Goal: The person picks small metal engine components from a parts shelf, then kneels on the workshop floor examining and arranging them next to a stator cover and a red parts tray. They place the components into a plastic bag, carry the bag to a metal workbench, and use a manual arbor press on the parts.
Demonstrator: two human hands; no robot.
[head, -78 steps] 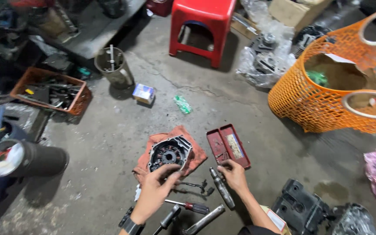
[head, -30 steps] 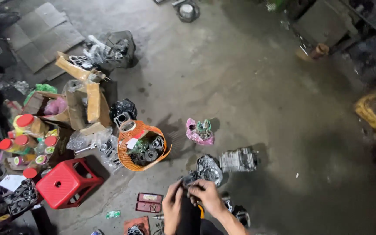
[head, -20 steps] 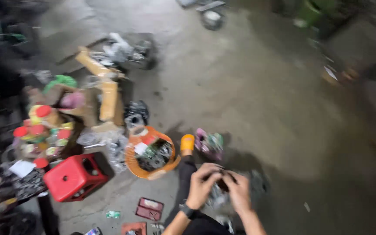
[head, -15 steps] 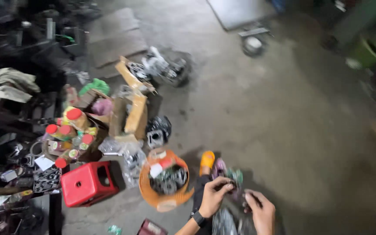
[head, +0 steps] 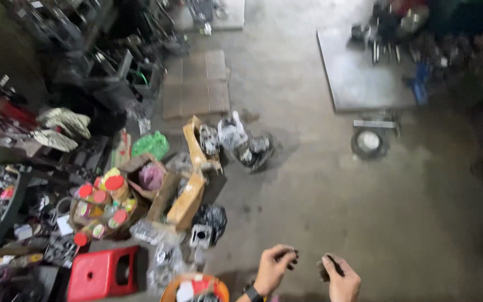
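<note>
Both my hands show at the bottom edge of the head view, raised over the bare concrete floor (head: 364, 212). My left hand (head: 273, 268), with a dark watch on its wrist, pinches a small dark part (head: 293, 258) between its fingertips. About a hand's width to its right, my right hand (head: 340, 278) is curled around another small dark part (head: 325, 272). What the two parts are is too blurred to tell. The hands do not touch each other.
A red plastic stool (head: 102, 273) and an orange basket (head: 195, 288) stand at the lower left. Behind them are cardboard boxes (head: 187, 199), red-lidded jars (head: 103, 202) and bagged metal parts (head: 251, 147). A grey metal plate (head: 359, 72) and a round part (head: 368, 142) lie far right.
The view has swung up and across the floor. My hands left the metal casing on the floor, moved apart and now sit at the bottom edge, each with a small dark part.
</note>
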